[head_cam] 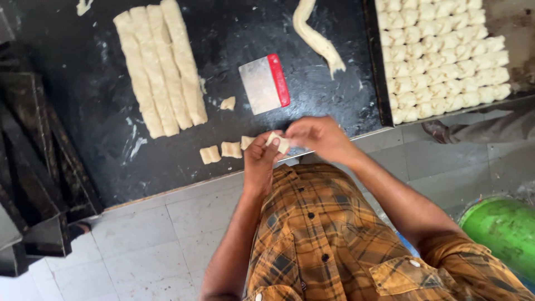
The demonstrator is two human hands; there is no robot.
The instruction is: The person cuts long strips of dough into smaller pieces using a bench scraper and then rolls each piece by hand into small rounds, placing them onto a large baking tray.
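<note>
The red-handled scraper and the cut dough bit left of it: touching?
Apart. The head view shows bare dark table between the scraper and the dough bit.

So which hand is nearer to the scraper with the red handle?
The right hand. It sits just below the scraper, slightly toward the tray side, pinching a dough piece. The left hand holds the same piece from lower down, nearer the table edge.

Pale cream dough (277,141) all over, set against a black table (100,100) smeared with whitish flour. The scraper (264,83) is steel grey with a red handle. Shirt (323,239) is done in orange-brown plaid, and a bright green drum (501,228) is seen too.
</note>
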